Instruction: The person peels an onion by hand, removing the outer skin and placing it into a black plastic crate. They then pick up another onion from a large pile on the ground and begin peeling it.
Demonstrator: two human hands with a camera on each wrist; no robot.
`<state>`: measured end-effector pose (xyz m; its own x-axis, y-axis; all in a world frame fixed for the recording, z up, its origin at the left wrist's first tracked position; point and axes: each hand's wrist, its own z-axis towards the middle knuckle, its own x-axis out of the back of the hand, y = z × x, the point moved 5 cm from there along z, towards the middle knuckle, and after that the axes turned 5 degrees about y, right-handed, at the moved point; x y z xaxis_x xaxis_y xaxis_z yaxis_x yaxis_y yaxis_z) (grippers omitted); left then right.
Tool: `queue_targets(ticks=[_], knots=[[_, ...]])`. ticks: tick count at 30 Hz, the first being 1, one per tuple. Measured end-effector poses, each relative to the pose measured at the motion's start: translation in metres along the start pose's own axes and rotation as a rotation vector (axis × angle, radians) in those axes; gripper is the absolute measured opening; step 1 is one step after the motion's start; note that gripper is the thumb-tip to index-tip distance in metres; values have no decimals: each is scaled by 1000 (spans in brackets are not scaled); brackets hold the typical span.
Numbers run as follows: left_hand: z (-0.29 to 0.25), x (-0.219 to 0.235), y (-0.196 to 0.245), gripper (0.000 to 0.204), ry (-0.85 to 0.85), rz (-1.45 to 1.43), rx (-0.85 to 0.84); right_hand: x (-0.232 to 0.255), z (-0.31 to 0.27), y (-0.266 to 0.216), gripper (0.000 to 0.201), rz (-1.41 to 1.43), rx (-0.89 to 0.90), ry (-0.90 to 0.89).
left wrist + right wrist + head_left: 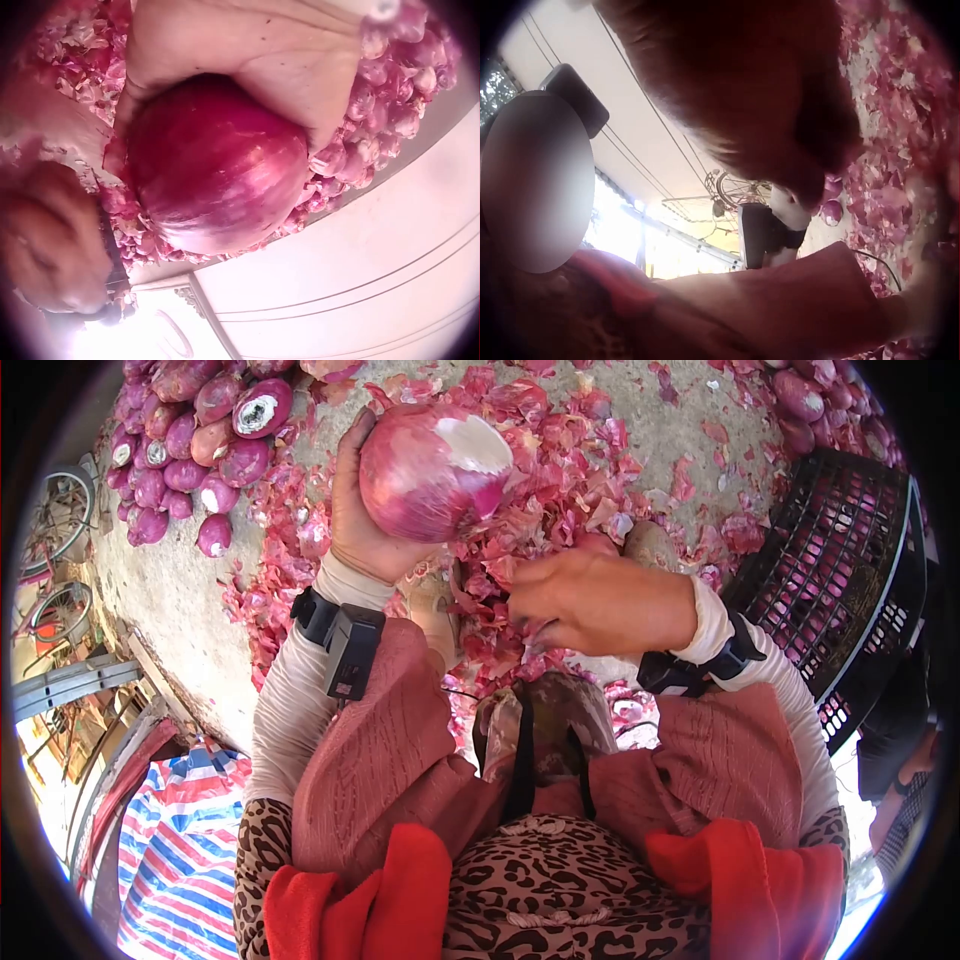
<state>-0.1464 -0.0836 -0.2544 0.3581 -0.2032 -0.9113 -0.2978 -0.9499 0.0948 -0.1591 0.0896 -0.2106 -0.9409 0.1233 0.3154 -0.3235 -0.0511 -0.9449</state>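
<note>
A large purple-red onion (432,475), with a pale patch on its upper right, rests in the grip of my left hand (365,530). In the left wrist view the left hand (247,52) curls round the glossy onion (217,169). My right hand (600,600) is below and to the right of the onion, apart from it, above loose skins. Its fingers look bent, with a small greyish spot beside them; whether they hold something I cannot tell. The right hand (735,90) is dark and blurred in the right wrist view.
Red onion skins (570,460) cover much of the concrete ground (690,420). Piled onions (180,435) lie at the upper left, more at the upper right. A black plastic crate (830,560) stands tilted on the right. A striped sheet (185,840) is at the lower left.
</note>
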Motion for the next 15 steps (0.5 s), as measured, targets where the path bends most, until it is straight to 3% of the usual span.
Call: queue_targets(ticks=[2, 4, 6, 7, 9, 10, 12, 15], knots=[[0, 2, 0, 53, 15, 1, 5, 12, -8, 11, 24, -133, -211, 63], [0, 3, -1, 54, 46, 1, 13, 25, -5, 12, 28, -187, -205, 131], [0, 5, -2, 54, 78, -2, 22, 49, -7, 12, 35, -13, -376, 526], [0, 6, -3, 55, 94, -4, 27, 47, -3, 12, 35, -13, -377, 526], [0, 6, -5, 56, 126, -3, 36, 55, 2, -1, 42, -158, -121, 806], [-1, 4, -9, 56, 126, -3, 36, 52, 4, 0, 42, -158, -121, 806], [-5, -7, -8, 56, 142, 674, -210, 47, 5, -3, 47, -248, -28, 821], [-2, -11, -14, 55, 124, 746, -222, 50, 1, 1, 45, -262, 58, 868]])
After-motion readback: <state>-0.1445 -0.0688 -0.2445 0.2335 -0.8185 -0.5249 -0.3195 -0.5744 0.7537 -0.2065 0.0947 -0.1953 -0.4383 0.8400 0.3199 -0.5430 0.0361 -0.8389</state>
